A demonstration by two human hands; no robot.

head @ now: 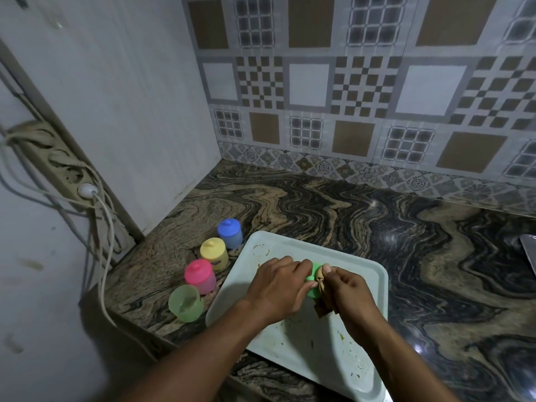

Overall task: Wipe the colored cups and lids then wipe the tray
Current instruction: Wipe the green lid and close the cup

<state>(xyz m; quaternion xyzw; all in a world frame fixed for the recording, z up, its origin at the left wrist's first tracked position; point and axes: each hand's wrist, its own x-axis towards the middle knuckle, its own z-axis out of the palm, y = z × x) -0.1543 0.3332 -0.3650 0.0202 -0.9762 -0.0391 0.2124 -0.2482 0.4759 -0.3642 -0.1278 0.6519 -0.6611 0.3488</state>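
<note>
Over the pale stained tray (365, 288), my left hand (278, 288) grips a green lid (313, 288), mostly hidden by my fingers. My right hand (346, 288) pinches a brown cloth (323, 300) against that lid. Left of the tray, on the counter, stand a blue cup (230, 233), a yellow cup (214, 253) and a pink cup (200, 276), each with its lid on. In front of them a green cup (185, 303) stands without a lid.
The swirled brown and black counter (406, 227) spreads to the right and back to a tiled wall. A power strip with cables (66, 169) hangs on the left wall. A grey metal edge (529, 250) shows at far right. The tray overhangs the counter's front edge.
</note>
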